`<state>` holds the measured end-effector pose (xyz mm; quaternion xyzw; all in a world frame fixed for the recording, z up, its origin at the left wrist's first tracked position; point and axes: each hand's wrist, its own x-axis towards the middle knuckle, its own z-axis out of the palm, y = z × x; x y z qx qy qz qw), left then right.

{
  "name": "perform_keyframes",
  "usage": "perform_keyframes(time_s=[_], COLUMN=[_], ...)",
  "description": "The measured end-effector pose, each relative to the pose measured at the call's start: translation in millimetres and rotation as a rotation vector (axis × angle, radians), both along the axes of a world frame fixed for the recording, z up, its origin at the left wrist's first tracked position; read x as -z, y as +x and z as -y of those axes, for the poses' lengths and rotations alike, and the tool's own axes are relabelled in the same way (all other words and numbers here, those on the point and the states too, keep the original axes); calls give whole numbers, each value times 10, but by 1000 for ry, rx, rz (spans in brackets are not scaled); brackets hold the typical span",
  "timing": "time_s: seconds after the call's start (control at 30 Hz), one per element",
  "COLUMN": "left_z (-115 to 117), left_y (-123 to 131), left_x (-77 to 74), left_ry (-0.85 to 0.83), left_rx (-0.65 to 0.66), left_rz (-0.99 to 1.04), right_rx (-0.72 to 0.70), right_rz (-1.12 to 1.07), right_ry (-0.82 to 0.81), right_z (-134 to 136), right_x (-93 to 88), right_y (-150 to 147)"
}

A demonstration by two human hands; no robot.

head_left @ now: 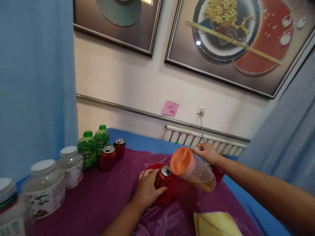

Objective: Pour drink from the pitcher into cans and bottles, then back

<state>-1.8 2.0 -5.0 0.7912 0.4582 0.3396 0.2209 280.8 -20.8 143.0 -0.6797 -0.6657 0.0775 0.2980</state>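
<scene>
My left hand (147, 188) is wrapped round a red drink can (163, 177) with an opened top. Beneath the can lies a red scalloped plate (169, 195). By its handle, my right hand (206, 153) holds a clear pitcher (199, 175) with an orange lid (181, 160). The pitcher is tilted, its lid end beside the can's top, and some yellowish liquid rests along its lower side. I cannot make out a stream between pitcher and can.
To the left stand two more red cans (107, 159), green bottles (87, 150) and white-capped clear jars (44, 190). A folded yellow cloth (216, 224) lies at the front of the purple table cover (98, 203). Something red sits behind the pitcher. A radiator (182, 136) lines the wall.
</scene>
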Motion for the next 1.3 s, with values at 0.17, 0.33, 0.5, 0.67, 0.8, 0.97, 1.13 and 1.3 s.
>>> perform_keyframes(time_s=[0.17, 0.33, 0.5, 0.67, 0.8, 0.97, 1.13, 1.3], left_z=[3, 4, 1, -7, 0, 8, 7, 14], left_y=[0, 6, 5, 8, 12, 11, 13, 10], left_x=[-13, -13, 8, 14, -1, -5, -1, -12], left_ry=[-2, -1, 6, -5, -11, -10, -11, -15], left_rx=[5, 1, 6, 5, 3, 3, 6, 6], left_rz=[-8, -8, 0, -16, -20, -18, -13, -13], right_rx=[7, 14, 4, 10, 13, 8, -1, 18], right_rz=[31, 21, 14, 3, 8, 14, 3, 31], right_ry=[10, 4, 9, -9, -12, -16, -14, 4], right_z=[2, 17, 17, 9, 3, 8, 30, 38], right_x=[-8, -15, -8, 3, 7, -3, -19, -39], right_y=[-1, -17, -19, -8, 6, 8, -26, -49])
